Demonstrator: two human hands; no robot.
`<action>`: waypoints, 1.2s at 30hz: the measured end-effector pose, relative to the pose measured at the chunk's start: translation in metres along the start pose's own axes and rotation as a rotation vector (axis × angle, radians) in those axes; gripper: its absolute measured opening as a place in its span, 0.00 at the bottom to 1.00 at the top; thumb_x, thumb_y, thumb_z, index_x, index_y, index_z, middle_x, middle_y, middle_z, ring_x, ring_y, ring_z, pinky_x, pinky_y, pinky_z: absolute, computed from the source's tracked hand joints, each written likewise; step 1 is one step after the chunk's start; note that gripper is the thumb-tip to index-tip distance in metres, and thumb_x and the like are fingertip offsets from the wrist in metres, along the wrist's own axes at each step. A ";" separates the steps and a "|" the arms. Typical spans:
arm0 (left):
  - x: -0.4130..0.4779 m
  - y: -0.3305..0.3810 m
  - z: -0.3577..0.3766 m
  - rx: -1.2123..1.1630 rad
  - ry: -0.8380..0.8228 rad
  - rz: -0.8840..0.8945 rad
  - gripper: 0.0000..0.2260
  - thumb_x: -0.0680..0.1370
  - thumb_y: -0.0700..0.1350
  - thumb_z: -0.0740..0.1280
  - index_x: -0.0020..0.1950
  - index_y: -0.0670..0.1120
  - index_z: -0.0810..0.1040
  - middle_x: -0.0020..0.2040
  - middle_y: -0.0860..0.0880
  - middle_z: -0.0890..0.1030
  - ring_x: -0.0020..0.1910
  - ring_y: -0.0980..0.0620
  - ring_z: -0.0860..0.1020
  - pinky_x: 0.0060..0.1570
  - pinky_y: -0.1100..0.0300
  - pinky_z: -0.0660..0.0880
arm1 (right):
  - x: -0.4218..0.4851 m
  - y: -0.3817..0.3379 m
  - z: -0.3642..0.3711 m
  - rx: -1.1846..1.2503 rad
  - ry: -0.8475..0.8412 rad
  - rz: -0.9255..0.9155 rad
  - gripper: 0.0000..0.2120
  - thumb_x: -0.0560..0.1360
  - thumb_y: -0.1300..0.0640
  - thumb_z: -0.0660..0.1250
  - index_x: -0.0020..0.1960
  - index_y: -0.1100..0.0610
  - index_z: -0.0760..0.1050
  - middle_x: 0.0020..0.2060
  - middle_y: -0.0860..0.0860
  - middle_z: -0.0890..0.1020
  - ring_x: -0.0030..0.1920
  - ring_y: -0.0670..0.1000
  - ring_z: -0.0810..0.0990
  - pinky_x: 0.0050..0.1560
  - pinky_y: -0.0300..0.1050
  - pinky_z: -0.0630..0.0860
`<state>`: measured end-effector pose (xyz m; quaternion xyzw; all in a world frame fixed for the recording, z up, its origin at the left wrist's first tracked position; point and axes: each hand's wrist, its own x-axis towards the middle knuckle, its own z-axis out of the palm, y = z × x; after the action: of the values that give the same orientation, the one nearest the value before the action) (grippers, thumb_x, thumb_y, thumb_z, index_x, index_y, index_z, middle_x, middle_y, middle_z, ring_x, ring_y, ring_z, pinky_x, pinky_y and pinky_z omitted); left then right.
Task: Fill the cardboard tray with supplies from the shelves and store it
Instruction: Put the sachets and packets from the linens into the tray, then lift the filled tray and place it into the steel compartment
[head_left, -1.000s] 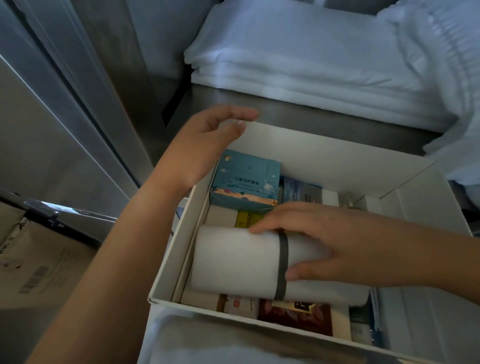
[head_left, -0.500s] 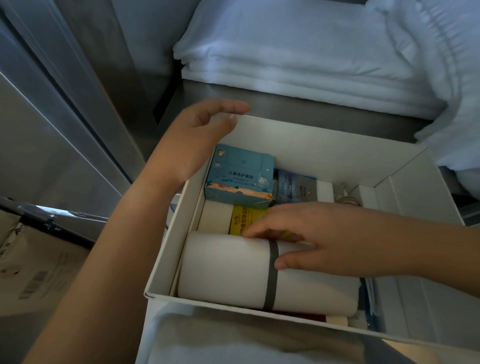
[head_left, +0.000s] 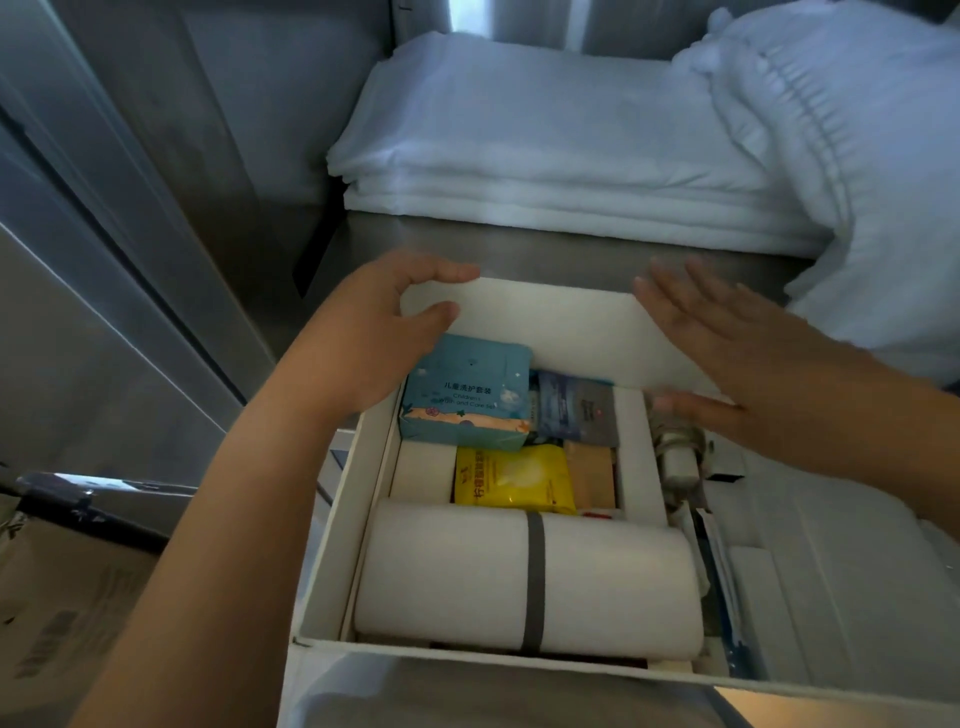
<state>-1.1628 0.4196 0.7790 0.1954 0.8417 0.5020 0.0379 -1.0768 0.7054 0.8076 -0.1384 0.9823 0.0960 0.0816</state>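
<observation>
The white cardboard tray (head_left: 561, 332) sits in front of me on a metal shelf. Inside it lie a white roll with a grey band (head_left: 452, 577) along the near side, a yellow packet (head_left: 511, 475), a light blue box (head_left: 467, 395) and several smaller packets. My left hand (head_left: 363, 343) grips the tray's far left corner, fingers over the rim and thumb inside. Blurred and with its fingers spread flat, my right hand (head_left: 737, 358) is at the far right part of the back wall and holds nothing.
Folded white towels (head_left: 519, 145) are stacked on the metal shelf (head_left: 545, 249) just behind the tray. White bedding (head_left: 841, 156) bulges at the right. Metal cabinet panels rise on the left, with a brown cardboard box (head_left: 62, 597) below them.
My right hand has left the white roll and moved up to the tray's far right wall. My left hand has closed on the far left corner.
</observation>
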 end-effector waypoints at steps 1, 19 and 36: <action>0.000 -0.001 -0.001 0.052 -0.006 0.010 0.14 0.79 0.45 0.65 0.59 0.63 0.75 0.58 0.62 0.74 0.51 0.72 0.72 0.41 0.82 0.66 | -0.001 0.003 0.007 -0.041 -0.007 0.007 0.38 0.73 0.35 0.42 0.69 0.48 0.20 0.70 0.47 0.23 0.71 0.46 0.23 0.72 0.45 0.33; -0.006 -0.003 -0.003 0.354 -0.256 0.024 0.26 0.76 0.63 0.58 0.72 0.70 0.51 0.74 0.70 0.43 0.71 0.64 0.50 0.64 0.60 0.57 | 0.003 0.009 0.015 0.095 0.040 -0.031 0.40 0.78 0.40 0.52 0.68 0.43 0.20 0.69 0.41 0.23 0.70 0.42 0.24 0.72 0.43 0.32; 0.003 -0.004 -0.004 0.401 -0.246 0.025 0.25 0.80 0.55 0.60 0.75 0.61 0.56 0.78 0.60 0.47 0.76 0.56 0.50 0.67 0.63 0.51 | -0.154 -0.067 0.043 0.810 0.487 0.386 0.32 0.68 0.32 0.60 0.71 0.35 0.58 0.73 0.28 0.49 0.73 0.34 0.48 0.71 0.50 0.58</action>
<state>-1.1675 0.4156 0.7783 0.2692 0.9110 0.2977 0.0943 -0.9055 0.6910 0.7840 0.0701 0.9389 -0.3142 -0.1220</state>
